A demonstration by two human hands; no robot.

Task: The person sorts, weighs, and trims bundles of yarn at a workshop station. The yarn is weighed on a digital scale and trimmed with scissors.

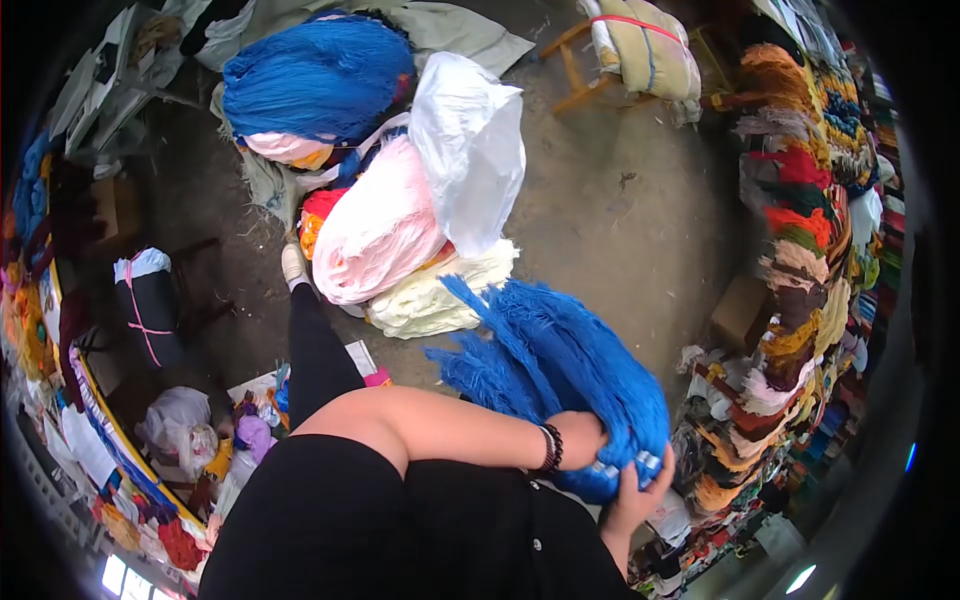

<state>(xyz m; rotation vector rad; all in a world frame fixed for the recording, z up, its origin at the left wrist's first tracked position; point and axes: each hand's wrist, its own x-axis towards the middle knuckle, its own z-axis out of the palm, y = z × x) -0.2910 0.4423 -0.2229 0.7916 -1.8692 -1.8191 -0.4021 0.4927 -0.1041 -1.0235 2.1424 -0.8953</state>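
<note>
A large hank of blue yarn [575,345] hangs in front of me at the lower right, its loose frayed ends pointing to the upper left. My left hand [578,440], with a dark beaded bracelet at the wrist, reaches across my body and is closed around the gathered part of the hank; its fingers are partly hidden by the strands. Close by, my right hand [640,492] grips the looped end from below, beside small whitish ties on the yarn.
Bundles of blue yarn [315,75], pink yarn [380,220] and cream yarn [445,290] lie ahead, beside a white plastic bag [468,150]. Stacks of coloured yarn [800,260] line the right. A wrapped bale [645,45] rests on a wooden stool [578,95]. A black bundle [148,310] stands left.
</note>
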